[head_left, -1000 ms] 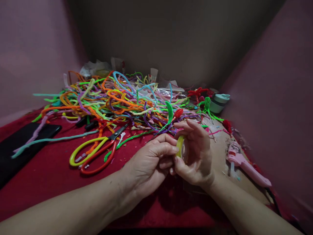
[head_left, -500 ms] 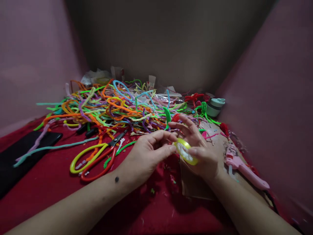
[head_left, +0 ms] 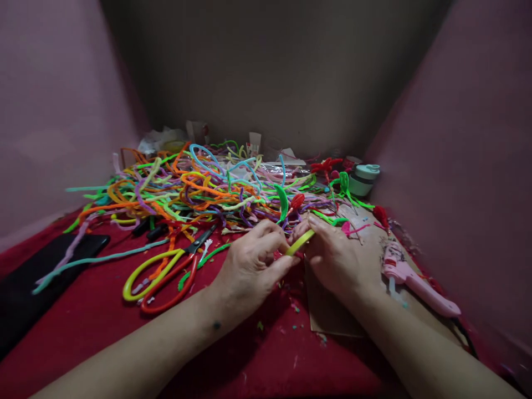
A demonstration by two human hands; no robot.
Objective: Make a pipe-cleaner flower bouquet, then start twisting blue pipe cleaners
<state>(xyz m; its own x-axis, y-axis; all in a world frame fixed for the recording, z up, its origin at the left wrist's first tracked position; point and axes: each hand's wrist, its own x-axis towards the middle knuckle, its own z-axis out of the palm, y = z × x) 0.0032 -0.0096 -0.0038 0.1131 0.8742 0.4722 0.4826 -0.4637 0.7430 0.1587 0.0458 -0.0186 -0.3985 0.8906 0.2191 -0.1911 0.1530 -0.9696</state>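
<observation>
Between both hands is a roll of yellow tape (head_left: pixel 301 243), turned so its narrow edge shows. My left hand (head_left: pixel 260 257) pinches its near left end with thumb and curled fingers. The fingers of my right hand (head_left: pixel 332 252) are closed on its upper right end. Just beyond the fingertips stand a curved green pipe-cleaner leaf (head_left: pixel 281 203) and a red pipe-cleaner bud (head_left: pixel 296 201); whether a finger touches them I cannot tell. Scissors (head_left: pixel 166 277) with yellow and red handles lie left of my left hand, their blades partly apart.
A tangled heap of colourful pipe cleaners (head_left: pixel 199 185) spreads along the back. A pink glue gun (head_left: pixel 419 285) rests on cardboard (head_left: pixel 332 316) at right. A black phone (head_left: pixel 54 271) lies at left on the red cloth (head_left: pixel 266 360). A mint-lidded container (head_left: pixel 363 180) stands behind right.
The tape roll has turned from showing its round face to nearly edge-on. My right hand's spread fingers have closed in around it, and both hands are nearer each other.
</observation>
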